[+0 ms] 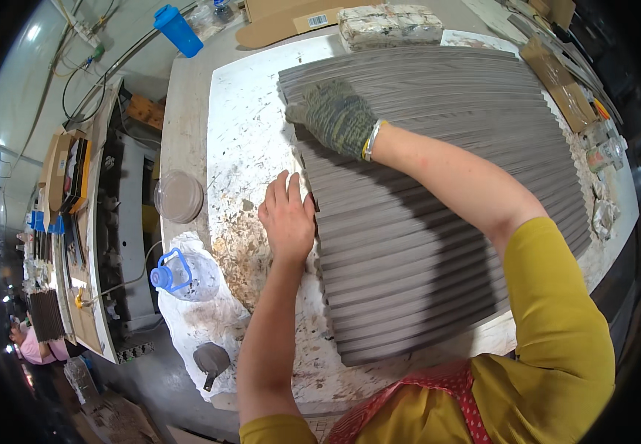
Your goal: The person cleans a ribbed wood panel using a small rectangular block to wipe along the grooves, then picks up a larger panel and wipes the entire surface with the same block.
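So the right hand (pixel 333 118), in a grey-green knit glove, is resting on the far left part of a big grey ribbed slab (pixel 416 229); honestly can't tell if its fingers are closed on anything. The left hand (pixel 288 220) is bare, fingers a little apart, right at the slab's left edge. Most of the slab stretches off to the right of both hands, on a stained white surface (pixel 246 133). Left of the bare hand there's a clear jug (pixel 200 277) with a blue handle.

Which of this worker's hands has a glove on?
The right hand, over the grey ridged panel: it wears a dark knitted glove. The left hand, by the panel's left edge, is bare.
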`<state>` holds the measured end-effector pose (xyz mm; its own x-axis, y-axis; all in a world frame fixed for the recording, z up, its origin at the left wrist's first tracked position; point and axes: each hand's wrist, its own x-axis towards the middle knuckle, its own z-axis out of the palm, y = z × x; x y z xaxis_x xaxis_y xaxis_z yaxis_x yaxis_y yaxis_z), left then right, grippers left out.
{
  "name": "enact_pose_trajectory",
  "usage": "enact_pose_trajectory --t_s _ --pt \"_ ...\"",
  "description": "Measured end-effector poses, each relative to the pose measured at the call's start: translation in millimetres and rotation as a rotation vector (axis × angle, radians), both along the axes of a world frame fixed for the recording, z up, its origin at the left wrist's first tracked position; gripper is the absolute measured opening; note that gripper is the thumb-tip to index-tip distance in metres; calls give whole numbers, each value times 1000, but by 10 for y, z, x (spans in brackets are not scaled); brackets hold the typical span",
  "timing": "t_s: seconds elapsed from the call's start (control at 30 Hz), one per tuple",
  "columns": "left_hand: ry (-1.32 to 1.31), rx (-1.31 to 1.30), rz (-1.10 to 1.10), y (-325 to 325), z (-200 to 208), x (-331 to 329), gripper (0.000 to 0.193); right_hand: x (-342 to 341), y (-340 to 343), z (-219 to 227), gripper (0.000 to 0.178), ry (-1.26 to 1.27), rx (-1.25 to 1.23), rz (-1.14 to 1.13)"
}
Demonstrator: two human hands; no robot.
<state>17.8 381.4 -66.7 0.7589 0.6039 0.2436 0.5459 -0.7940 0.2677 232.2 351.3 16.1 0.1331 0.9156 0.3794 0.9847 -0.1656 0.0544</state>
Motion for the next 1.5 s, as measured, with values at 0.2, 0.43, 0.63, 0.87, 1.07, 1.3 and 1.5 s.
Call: enact_pose_trajectory --t_s 0.2,0.43,0.63,0.87,1.07,1.3,1.5 --pt "7 -18 -20 -13 -1 14 45 243 -2 41 16 116 -178 -100" --pt "7 -18 -18 22 -42 -29 46 -9 -117 8 20 100 -215 -97" --pt "-3 -9 -16 -6 -13 10 45 49 -118 -13 31 -8 -101 17" --pt "11 -26 -18 28 -32 -25 47 -61 335 -27 22 -108 -68 146" --pt "-14 13 -22 8 -16 -5 47 -93 188 1 25 -96 -118 198" --pt "-49 -25 -33 18 -22 -34 47 171 -63 88 19 36 27 7" --pt "-1 -125 -17 68 44 -3 48 -222 -668 25 21 80 91 146"
